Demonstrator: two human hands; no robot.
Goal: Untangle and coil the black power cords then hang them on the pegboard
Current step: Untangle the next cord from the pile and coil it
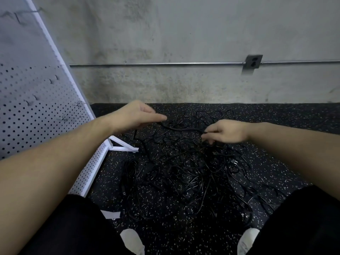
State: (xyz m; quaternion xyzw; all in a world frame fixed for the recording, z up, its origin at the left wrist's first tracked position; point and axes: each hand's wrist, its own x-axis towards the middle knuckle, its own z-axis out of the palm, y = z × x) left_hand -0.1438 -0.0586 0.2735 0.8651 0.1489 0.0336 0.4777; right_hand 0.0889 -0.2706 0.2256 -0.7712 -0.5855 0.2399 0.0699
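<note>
Head camera, looking down past two bare forearms. A large tangle of black power cords (184, 168) lies spread on a dark speckled floor (276, 115), beneath and just beyond both hands. The right hand (228, 131) has its fingers curled, pinching one thicker strand (180, 128) that runs leftward from its fingertips toward the left hand (136, 115). The left hand's fingers are loosely extended, the forefinger pointing right just above that strand; whether it touches is unclear. A white pegboard (36, 107) with small hooks (81, 103) stands left of the left hand's fingers.

The cords look light, limp and smooth, so loops will likely snag and drag neighbours. A plug end or a free stretch seems the best hold, feeding it out hand over hand.
</note>
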